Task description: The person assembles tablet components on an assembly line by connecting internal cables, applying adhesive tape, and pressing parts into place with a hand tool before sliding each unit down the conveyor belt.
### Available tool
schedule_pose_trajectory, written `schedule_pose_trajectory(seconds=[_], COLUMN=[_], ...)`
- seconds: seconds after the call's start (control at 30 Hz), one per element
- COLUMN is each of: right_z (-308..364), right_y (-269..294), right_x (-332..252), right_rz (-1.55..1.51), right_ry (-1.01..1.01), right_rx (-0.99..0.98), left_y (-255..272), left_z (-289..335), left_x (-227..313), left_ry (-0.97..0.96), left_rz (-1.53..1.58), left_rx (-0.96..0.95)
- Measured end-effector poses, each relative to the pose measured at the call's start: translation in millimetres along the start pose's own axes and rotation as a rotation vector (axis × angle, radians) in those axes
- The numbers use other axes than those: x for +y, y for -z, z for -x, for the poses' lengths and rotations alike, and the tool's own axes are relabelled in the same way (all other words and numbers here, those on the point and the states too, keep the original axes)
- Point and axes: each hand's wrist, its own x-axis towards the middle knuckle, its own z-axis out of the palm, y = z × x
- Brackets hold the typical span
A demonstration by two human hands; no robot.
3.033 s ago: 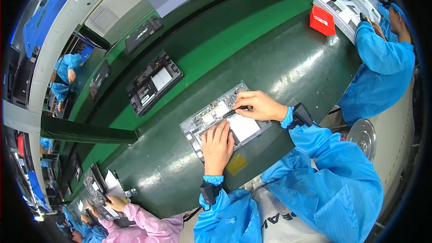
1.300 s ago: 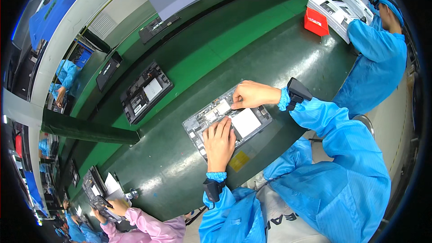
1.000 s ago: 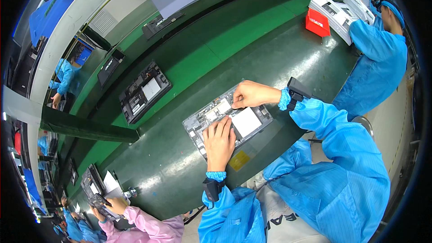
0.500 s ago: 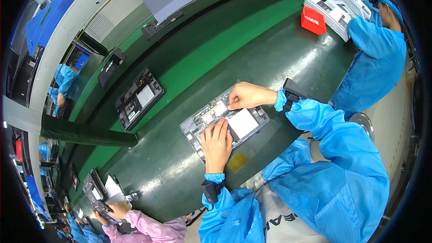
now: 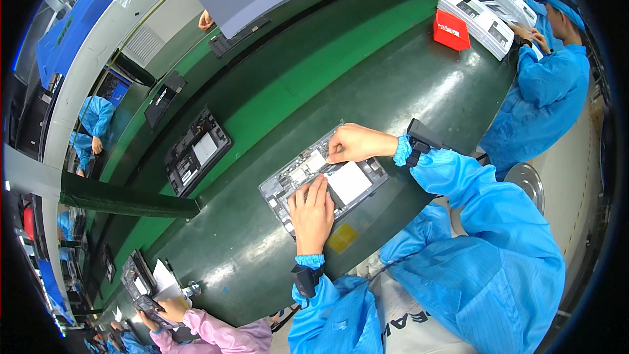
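Note:
An opened electronic device (image 5: 288, 187), flat like a tablet or laptop base, lies on the green table in front of me with its circuit board exposed. A white rectangular block (image 5: 349, 183) fills part of its right half. My left hand (image 5: 310, 216) rests flat on the near edge, fingers stretched out over the board and fingertips beside the block. Above the block, my right hand (image 5: 350, 143) is closed in a pinch against the board. Whatever is between those fingertips is hidden. A yellow patch (image 5: 342, 238) lies on the table just below the device.
Another opened device (image 5: 198, 152) lies on the green strip at the left. A red bin (image 5: 451, 31) stands at the far right beside stacked white panels (image 5: 476, 22). One co-worker in blue (image 5: 550, 78) is at the right; a pink-sleeved person (image 5: 223, 331) works at the lower left.
Both my hands stay nearly in place on the device; the whole view has shifted slightly. At the right, the co-worker's hands have come into sight over the white panels.

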Motion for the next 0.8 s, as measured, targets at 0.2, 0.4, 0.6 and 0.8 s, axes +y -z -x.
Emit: schedule_pose_trajectory(seconds=[0.2, 0.4, 0.6, 0.8], right_z=[2.0, -1.5, -5.0, -8.0], right_y=[12.8, 4.7, -22.4, -30.1], right_x=[-12.6, -31.5, -25.0, -30.7], right_rz=[0.046, 0.114, 0.225, 0.249], right_ry=[0.001, 0.048, 0.021, 0.017], right_rx=[-0.067, 0.094, 0.142, 0.230], left_y=[0.5, 0.9, -0.8, -2.2], left_z=[1.8, 2.7, 3.9, 4.5], left_x=[-0.5, -1.3, -3.2, -4.6], left_ry=[0.007, 0.006, -0.003, 0.007], left_rz=[-0.006, -0.007, 0.016, 0.017], left_rx=[0.009, 0.021, 0.042, 0.040])
